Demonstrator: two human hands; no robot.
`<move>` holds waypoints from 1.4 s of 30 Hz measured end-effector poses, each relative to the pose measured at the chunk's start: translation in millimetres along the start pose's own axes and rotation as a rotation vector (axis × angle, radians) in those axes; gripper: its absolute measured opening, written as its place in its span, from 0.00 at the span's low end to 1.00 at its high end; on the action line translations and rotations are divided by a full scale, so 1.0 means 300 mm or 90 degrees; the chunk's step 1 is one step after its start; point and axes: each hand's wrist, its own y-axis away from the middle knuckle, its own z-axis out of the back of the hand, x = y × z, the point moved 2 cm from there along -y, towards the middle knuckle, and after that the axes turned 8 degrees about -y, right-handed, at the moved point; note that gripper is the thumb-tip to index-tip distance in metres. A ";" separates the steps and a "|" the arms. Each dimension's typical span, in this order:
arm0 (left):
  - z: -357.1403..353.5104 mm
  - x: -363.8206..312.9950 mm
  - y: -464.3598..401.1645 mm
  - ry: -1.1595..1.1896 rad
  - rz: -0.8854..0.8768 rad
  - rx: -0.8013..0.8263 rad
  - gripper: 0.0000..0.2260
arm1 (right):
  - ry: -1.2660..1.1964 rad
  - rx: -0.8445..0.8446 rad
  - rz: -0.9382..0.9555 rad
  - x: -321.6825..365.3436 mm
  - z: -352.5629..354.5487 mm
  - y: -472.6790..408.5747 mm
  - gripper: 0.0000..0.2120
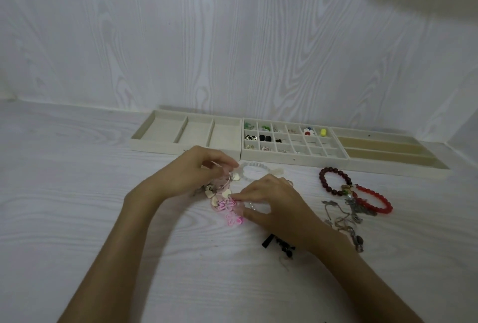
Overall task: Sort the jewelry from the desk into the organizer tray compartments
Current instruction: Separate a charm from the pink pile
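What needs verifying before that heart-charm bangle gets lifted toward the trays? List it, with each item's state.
1. Left hand grips the heart-charm bangle: ok.
2. Bangle free of the pink flower piece and white bead bracelet: not ok, they overlap in one cluster.
3. Right hand pins the cluster down: ok.
4. Three-compartment tray has room: ok, all three look unfilled.
5. Small-grid tray out of the path: ok.
6. Clasp state: cannot tell.

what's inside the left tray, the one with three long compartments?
The left tray shows only bare beige lining in all three compartments; no jewelry is visible. Its near wall hides a strip of the floor along the front, and the left hand covers nothing inside.
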 end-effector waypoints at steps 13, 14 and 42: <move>-0.071 -0.053 -0.004 0.048 0.017 0.101 0.25 | -0.317 -0.138 -0.183 0.008 0.030 0.001 0.12; -0.073 -0.053 -0.009 0.050 0.011 0.083 0.20 | -0.345 -0.148 -0.190 0.011 0.038 -0.001 0.12; -0.104 -0.114 -0.019 0.287 0.031 -0.080 0.13 | -0.705 -0.267 -0.355 0.023 0.136 0.015 0.10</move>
